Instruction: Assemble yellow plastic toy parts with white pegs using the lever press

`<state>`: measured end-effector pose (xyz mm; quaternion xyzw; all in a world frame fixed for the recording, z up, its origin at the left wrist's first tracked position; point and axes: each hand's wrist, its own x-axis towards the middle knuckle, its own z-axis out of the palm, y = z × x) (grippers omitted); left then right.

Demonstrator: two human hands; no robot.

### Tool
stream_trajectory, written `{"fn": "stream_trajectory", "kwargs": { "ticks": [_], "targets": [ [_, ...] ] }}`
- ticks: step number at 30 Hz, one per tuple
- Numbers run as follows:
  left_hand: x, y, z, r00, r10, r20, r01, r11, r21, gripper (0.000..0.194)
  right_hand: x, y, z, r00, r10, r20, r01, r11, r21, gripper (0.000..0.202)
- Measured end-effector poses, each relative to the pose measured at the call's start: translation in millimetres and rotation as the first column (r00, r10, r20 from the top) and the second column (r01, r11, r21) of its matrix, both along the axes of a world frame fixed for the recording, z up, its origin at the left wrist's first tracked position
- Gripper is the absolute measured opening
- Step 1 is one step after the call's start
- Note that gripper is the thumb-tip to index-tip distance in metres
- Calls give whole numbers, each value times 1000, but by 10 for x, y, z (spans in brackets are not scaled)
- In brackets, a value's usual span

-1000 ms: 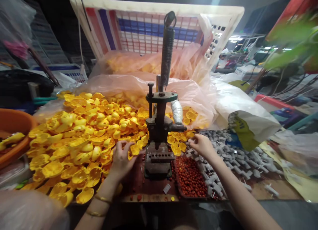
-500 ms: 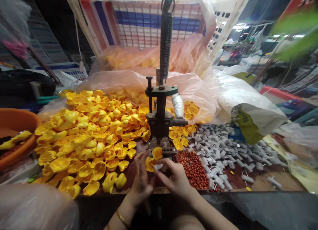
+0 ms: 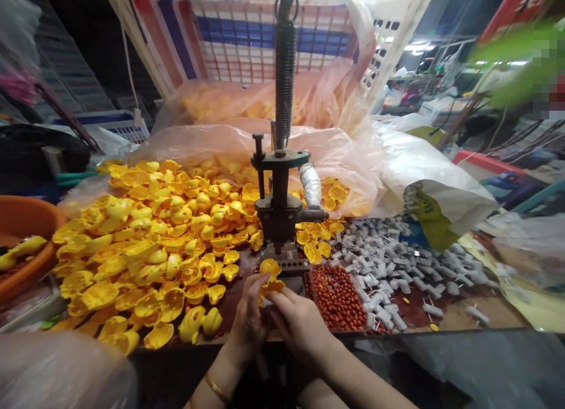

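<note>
My left hand (image 3: 251,312) holds a hollow yellow plastic duck half-shell (image 3: 270,270) upright, fingers curled around its left side. My right hand (image 3: 301,322) is closed against the shell's lower right, its fingertips meeting the left hand. A bit of a white plastic part (image 3: 267,302) shows between the fingers; most of it is hidden. Just beyond the hands stands a dark metal hand press (image 3: 279,220) with a tall spring. Left of them lies a big heap of yellow duck half-shells (image 3: 172,262).
A shallow tray of small red-brown beads (image 3: 339,303) sits right of the hands. Farther right are many white plastic parts with metal pins (image 3: 392,273). An orange basin (image 3: 30,220) stands at far left. Pink plastic bags (image 3: 247,141) and a white crate (image 3: 392,50) rise behind.
My right hand has moved up and left against the duck shell, and the white part it pinched is now mostly hidden. The view has shifted slightly to the right.
</note>
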<state>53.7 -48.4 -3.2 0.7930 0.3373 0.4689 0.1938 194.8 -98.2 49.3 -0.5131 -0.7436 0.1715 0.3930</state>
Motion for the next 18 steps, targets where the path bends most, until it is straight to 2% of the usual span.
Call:
{"fn": "stream_trajectory", "kwargs": {
  "ticks": [2,3,4,6,7,9,11,12,14,16,18],
  "targets": [
    [-26,33,50,999,6,-38,-8,999,-47,40,146,-1,52,997,-36,65,41,995,-86,33],
    [-40,53,76,999,29,-42,-32,996,-87,37,260,10,55,986,-87,145,108,983,-145,33],
    [-53,75,98,997,66,-32,-70,988,-135,34,394,29,38,954,-152,257,207,957,-204,30],
    [-65,113,132,987,158,34,-145,958,-246,32,680,82,-49,832,-238,501,422,857,-295,24],
    [-63,128,143,978,194,74,-163,939,-303,32,810,110,-108,775,-235,586,491,808,-325,23],
    [-43,148,158,957,244,159,-161,898,-410,31,1004,154,-220,737,-190,648,523,768,-370,22],
    [-9,155,177,918,282,278,-96,839,-536,32,1092,171,-274,756,-187,627,505,776,-378,18],
    [9,155,192,886,305,348,-29,787,-616,35,1096,170,-269,772,-215,598,496,791,-357,16],
    [48,146,239,791,371,487,156,646,-747,40,1039,156,-200,822,-297,487,471,834,-287,9],
    [90,128,298,694,438,572,320,524,-789,42,907,147,-91,897,-340,282,406,885,-226,7],
    [135,106,350,638,474,607,402,468,-787,40,724,160,2,948,-316,44,319,928,-193,11]
  ]
}}
